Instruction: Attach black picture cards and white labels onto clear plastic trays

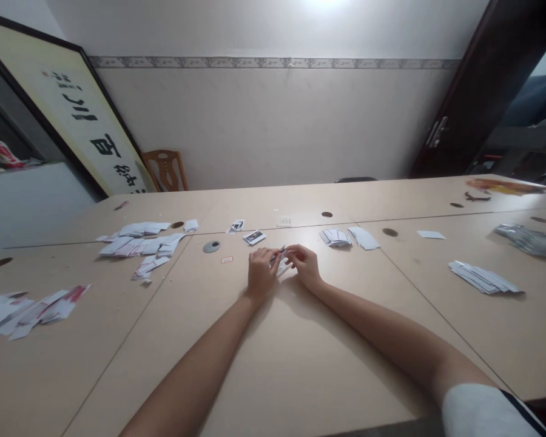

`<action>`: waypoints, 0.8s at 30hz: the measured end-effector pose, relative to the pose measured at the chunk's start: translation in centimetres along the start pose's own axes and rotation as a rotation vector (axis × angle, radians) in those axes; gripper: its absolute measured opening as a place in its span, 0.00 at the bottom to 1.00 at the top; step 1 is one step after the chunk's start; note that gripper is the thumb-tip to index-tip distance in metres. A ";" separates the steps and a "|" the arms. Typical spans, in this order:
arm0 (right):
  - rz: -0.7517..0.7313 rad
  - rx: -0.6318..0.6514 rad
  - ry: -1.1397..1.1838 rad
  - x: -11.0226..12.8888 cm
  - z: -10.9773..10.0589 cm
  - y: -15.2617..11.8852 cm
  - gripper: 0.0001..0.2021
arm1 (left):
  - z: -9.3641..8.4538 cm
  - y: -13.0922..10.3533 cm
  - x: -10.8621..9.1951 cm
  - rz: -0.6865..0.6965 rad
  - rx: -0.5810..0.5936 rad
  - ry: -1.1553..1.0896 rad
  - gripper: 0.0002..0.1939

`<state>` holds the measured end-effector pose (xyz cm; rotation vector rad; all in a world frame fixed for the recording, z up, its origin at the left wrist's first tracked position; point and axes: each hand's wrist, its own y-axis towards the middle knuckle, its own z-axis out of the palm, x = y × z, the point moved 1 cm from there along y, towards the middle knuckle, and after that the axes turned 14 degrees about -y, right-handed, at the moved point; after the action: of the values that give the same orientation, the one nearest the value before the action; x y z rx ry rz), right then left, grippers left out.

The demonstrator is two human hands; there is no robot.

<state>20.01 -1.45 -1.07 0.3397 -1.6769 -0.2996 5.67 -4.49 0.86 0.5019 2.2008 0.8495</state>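
Over the middle of the table [273, 340], both my hands meet around a small, thin card [283, 249] with a dark face and pale edges. The fingers of my left hand [261, 270] are closed on it from the left. From the right, my right hand [306, 266] pinches at its upper edge with thumb and fingertips. Most of the card is hidden behind the fingers, and a pale piece shows below them. Just beyond my left hand lies a small stack of dark-printed cards [254, 237], with a few more cards [236, 226] behind it.
Piles of white paper pieces [136, 245] lie to the left, more papers [40, 312] at the far left. Stacked white slips [335, 237] and fanned slips [485, 278] are on the right, near clear plastic packets [532, 240]. A grey grommet cover [212, 246] and a red-bordered label [227, 260] sit left of my hands.
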 end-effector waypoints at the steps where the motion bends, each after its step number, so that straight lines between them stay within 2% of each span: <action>1: -0.003 -0.003 -0.009 0.1 0.0 0.0 0.10 | 0.0 0.0 0.0 0.002 -0.001 0.001 0.07; 12: -0.085 -0.016 -0.149 0.5 -0.1 -0.3 0.07 | 0.0 -0.1 -0.1 0.014 -0.019 -0.001 0.07; 24: -0.145 0.011 -0.203 0.5 0.0 -0.5 0.08 | -0.2 -0.2 -0.3 0.064 -0.052 0.039 0.08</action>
<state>20.02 -2.07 -0.83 0.4526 -1.8566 -0.4452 5.73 -4.89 1.02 0.5372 2.2015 0.9557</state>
